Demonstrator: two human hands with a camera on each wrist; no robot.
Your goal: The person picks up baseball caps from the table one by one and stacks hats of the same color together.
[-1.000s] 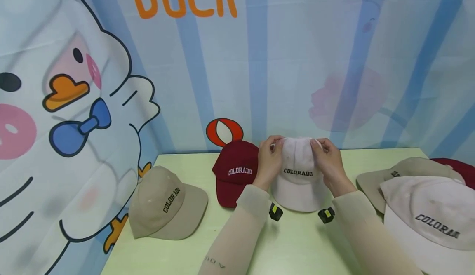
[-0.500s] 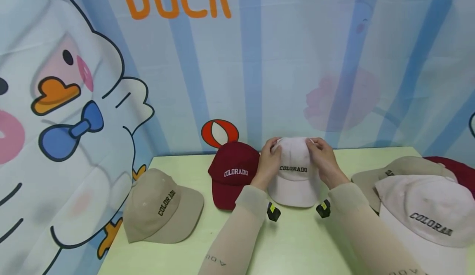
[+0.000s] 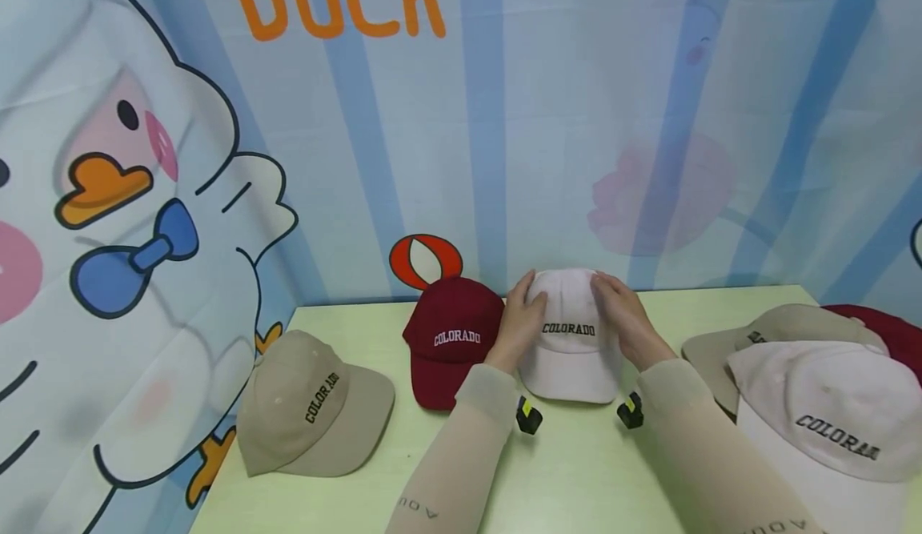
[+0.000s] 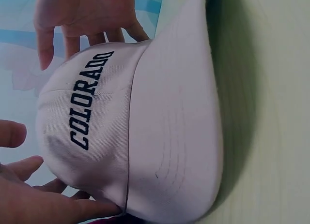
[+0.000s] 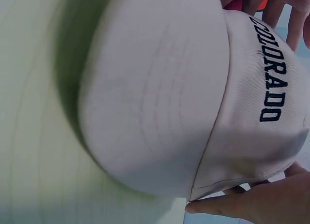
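Note:
A white cap [image 3: 569,370] with dark COLORADO lettering sits on the table near its back edge, brim toward me. My left hand [image 3: 517,326] lies along the cap's left side. In the left wrist view, that hand's fingers [image 4: 53,204] reach along the crown with the thumb apart from it. My right hand [image 3: 632,322] is at the other side, its fingers fairly straight against the crown. In the right wrist view, the forefinger of the right hand [image 5: 261,204] reaches to the corner where brim and crown meet. A dark red cap [image 3: 454,338] stands just left of my left hand.
A beige cap [image 3: 313,414] lies at the left of the pale green table [image 3: 569,470]. At the right, another white cap [image 3: 835,414], a beige cap [image 3: 799,322] and a dark red cap [image 3: 882,332] overlap. A printed cloth [image 3: 547,118] hangs behind the table.
Both hands have loosened from pinching the top of the white cap's crown; their fingers now lie straighter along its sides. The head view has shifted slightly to the right.

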